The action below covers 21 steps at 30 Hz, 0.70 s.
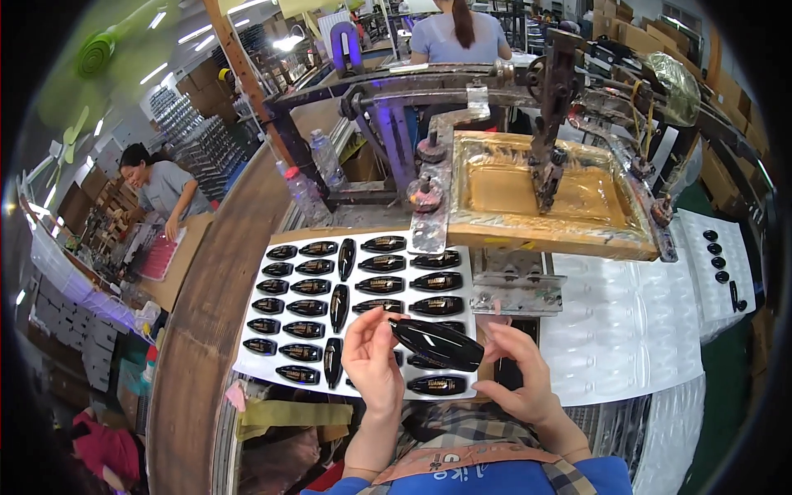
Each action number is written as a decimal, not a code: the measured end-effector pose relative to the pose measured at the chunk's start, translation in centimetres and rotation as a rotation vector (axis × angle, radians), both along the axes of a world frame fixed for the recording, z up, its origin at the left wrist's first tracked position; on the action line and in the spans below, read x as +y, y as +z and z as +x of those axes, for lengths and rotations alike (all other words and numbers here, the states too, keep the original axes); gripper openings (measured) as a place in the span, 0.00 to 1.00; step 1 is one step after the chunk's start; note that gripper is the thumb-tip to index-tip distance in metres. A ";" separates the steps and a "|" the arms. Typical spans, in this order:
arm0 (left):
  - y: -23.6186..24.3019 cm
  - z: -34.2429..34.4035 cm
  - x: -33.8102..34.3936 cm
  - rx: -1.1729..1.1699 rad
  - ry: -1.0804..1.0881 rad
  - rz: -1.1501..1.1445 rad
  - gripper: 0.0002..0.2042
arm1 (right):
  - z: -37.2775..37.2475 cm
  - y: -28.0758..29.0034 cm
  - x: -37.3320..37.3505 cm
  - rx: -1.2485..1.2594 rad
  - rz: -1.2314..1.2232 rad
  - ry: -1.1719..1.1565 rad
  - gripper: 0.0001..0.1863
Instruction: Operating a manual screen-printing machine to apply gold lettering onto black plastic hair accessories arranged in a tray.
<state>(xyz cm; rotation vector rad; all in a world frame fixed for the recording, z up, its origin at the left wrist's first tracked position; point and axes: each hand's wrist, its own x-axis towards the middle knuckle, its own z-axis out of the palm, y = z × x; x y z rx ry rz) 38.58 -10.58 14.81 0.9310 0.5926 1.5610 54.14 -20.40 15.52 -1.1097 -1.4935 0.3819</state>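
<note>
Both hands, left hand (373,356) and right hand (521,375), grip a glossy black oval piece (437,344) above the white tray (247,363) of similar pieces.

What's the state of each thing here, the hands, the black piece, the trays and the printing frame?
Left hand: gripping the black oval piece's left end.
Right hand: fingers at its right end.
Black oval piece: held above the tray.
White tray: filled with black pieces.
Right tray: mostly unfilled.
Printing frame: gold-coated.

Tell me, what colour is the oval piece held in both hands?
Glossy black oval piece, seen best in the head view.
</note>
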 end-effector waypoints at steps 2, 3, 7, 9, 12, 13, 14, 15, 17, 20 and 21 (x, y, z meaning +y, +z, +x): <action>0.0 -0.3 -0.8 -0.003 0.037 -0.009 0.07 | -0.7 -0.5 0.0 0.008 -0.021 0.031 0.29; -0.2 -0.5 -1.0 -0.002 0.049 0.002 0.07 | -1.0 -0.6 -0.1 0.012 -0.037 0.058 0.28; -1.4 -1.5 -1.5 0.027 0.119 0.044 0.05 | -1.9 -0.6 -0.7 0.095 -0.124 0.069 0.25; -1.2 -1.8 -1.9 0.027 0.131 0.049 0.04 | -2.1 -0.4 -0.8 0.064 -0.104 0.063 0.25; -1.4 -2.2 -2.0 0.010 0.129 0.068 0.03 | -2.4 -0.2 -0.6 0.016 -0.043 0.052 0.24; -1.5 -2.4 -2.1 -0.001 0.126 0.084 0.04 | -2.5 -0.2 -0.6 0.001 -0.007 0.047 0.23; -1.5 -2.6 -2.1 -0.003 0.131 0.080 0.04 | -2.6 -0.1 -0.6 -0.001 -0.011 0.052 0.23; -1.5 -2.7 -2.1 0.024 0.142 0.099 0.04 | -2.8 -0.1 -0.6 0.004 -0.018 0.061 0.23; -1.4 -3.0 -2.3 0.052 0.159 0.114 0.05 | -3.0 -0.2 -0.5 0.008 -0.028 0.076 0.23; -1.3 -3.5 -2.4 0.041 0.172 0.149 0.06 | -3.4 -0.5 -0.4 0.022 -0.007 0.080 0.23; -1.3 -3.6 -2.5 0.042 0.179 0.147 0.06 | -3.5 -0.4 -0.5 0.028 -0.061 0.091 0.23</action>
